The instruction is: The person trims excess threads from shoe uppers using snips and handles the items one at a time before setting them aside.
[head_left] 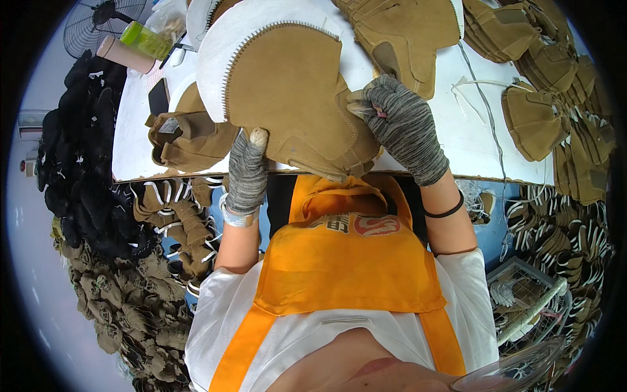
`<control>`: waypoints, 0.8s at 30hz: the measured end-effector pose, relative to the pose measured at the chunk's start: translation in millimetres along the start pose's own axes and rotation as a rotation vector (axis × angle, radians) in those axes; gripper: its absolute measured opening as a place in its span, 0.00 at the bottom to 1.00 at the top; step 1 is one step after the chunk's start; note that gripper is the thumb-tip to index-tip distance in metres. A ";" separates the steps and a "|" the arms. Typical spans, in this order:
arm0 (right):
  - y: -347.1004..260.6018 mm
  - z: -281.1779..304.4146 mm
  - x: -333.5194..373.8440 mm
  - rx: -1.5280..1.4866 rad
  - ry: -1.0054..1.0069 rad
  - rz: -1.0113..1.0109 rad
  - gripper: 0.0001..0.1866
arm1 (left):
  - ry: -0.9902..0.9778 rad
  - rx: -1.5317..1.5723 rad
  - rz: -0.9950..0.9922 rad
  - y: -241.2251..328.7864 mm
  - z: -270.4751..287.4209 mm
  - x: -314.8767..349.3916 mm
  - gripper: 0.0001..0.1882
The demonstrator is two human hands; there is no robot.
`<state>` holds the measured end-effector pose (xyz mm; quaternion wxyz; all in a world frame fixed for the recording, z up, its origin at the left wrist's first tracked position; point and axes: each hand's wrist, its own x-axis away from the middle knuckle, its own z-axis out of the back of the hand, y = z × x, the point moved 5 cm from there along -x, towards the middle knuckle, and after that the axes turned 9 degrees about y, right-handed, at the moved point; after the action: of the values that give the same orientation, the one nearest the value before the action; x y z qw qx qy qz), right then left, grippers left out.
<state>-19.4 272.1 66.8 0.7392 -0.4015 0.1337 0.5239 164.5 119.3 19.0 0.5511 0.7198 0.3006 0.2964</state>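
Two hands in grey knit gloves, left hand [248, 171] and right hand [400, 124], each pinch one tan suede piece [294, 98] with a rounded, white zigzag-stitched edge at centre frame. Beyond, the white table [470, 127] carries stacked tan pieces [405, 32] at top.

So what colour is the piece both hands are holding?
Tan suede piece with a white zigzag-edged lining, seen in the head view.

white table [470, 140] | on it: tan suede pieces [405, 32], green bottle [145, 39], cardboard tube [125, 55]
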 end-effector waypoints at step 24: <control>5.2 -18.9 4.2 -0.173 -0.300 -0.411 0.16 | -0.203 -0.354 -0.134 -22.8 31.8 12.5 0.30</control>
<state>-18.1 261.7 49.6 0.8046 -0.3996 -0.1070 0.4259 194.2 114.1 -8.9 0.7146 0.6165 0.2340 0.2335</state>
